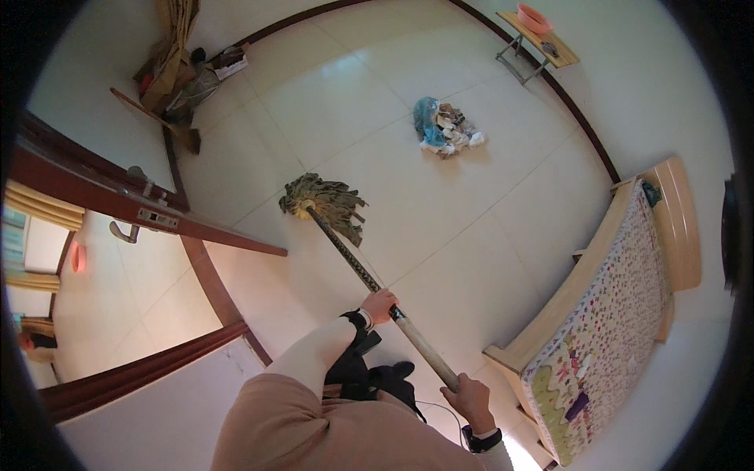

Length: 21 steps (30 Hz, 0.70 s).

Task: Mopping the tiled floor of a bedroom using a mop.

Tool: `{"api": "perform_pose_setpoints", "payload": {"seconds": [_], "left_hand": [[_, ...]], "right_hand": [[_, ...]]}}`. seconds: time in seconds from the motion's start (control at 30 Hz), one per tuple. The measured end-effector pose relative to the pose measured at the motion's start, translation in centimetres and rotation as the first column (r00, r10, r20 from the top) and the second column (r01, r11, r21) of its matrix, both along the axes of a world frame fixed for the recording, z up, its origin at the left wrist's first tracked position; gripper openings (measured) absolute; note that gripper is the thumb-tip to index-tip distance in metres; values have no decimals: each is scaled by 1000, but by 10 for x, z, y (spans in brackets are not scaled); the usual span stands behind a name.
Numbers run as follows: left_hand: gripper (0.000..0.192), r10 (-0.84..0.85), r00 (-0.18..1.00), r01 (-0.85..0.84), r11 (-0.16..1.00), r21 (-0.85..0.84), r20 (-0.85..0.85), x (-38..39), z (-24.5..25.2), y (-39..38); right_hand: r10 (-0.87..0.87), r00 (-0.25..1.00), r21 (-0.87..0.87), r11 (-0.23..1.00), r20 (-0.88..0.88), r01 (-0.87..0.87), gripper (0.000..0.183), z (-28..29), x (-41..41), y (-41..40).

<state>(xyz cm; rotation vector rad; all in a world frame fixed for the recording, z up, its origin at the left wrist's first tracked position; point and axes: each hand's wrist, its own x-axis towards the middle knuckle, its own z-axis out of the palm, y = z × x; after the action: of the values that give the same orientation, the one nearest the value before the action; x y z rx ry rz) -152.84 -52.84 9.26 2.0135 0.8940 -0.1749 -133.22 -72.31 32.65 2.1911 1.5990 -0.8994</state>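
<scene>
A string mop with a grey-green cloth head (336,203) rests on the tiled floor ahead of me, left of the middle. Its long mop handle (347,253) slopes from the head back towards my body, dark and patterned below, pale and worn above. Partway along the handle, my left hand (380,305) is wrapped around it. My right hand (470,397) grips the upper end, near my right side. Both wrists wear black bands. Beyond the mop, a pile of rubbish (450,129) with a blue plastic bag and crumpled scraps lies on the floor.
On the right stands a wooden bed (601,318) with a flowered cover. A small folding table (539,38) holds a pink basin (534,19) by the far wall. At left are an open door (159,215), a broom (187,136) and piled cardboard (171,76). A doorway shows another room.
</scene>
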Motion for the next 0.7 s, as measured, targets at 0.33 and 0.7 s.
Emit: {"api": "perform_pose_setpoints", "payload": {"seconds": [0.33, 0.7], "left_hand": [[34, -102, 995, 99, 987, 124, 20, 6, 32, -30], [54, -44, 952, 7, 992, 124, 302, 29, 110, -75]], "right_hand": [[-181, 905, 164, 951, -385, 260, 42, 12, -8, -12], [-256, 595, 254, 727, -762, 638, 21, -22, -6, -17]]}}
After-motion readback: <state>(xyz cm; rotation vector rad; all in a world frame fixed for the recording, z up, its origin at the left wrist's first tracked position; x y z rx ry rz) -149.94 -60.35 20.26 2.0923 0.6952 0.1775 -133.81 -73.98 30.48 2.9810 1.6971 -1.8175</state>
